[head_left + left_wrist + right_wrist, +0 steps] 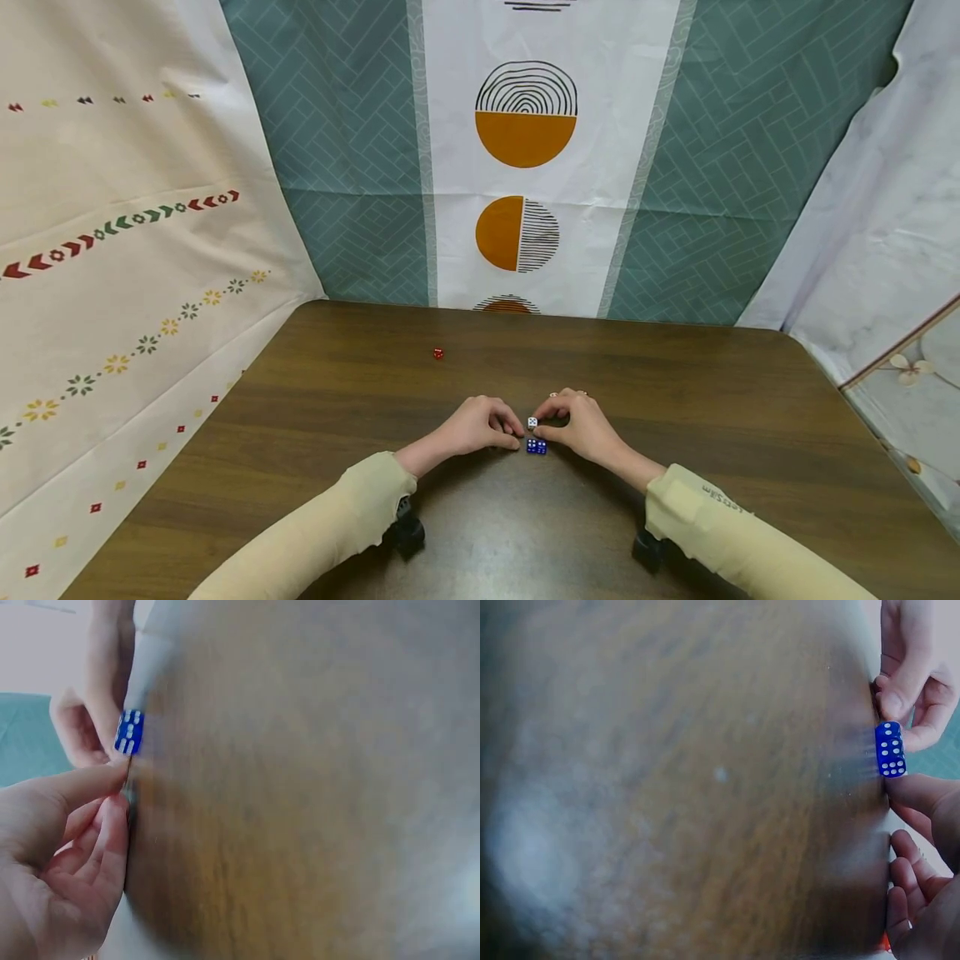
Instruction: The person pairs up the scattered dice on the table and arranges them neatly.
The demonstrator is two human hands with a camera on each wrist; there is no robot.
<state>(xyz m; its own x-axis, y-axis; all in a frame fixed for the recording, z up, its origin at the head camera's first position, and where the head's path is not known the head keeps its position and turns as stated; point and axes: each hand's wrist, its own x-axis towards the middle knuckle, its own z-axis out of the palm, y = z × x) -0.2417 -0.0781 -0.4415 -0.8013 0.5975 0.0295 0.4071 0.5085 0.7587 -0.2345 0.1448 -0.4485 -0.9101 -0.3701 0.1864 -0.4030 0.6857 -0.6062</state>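
Observation:
Two blue dice (536,447) with white pips sit side by side on the table, also seen as a blue pair (891,750) in the right wrist view. Just behind them, the thumb and index fingertip of my right hand (581,427) pinch a white die (532,422). From the left, my left hand (480,427) rests low at the table, fingers loosely bent, its fingertips just short of the dice. Nothing shows between its thumb and fingers. In both wrist views the white die is hidden behind the blue pair and the fingers.
A red die (438,354) lies farther back on the brown wooden table (337,375), left of centre. Small pale bits, perhaps more dice, peek out behind the right hand's knuckles. Patterned cloths hang behind the table (352,150) and along both sides.

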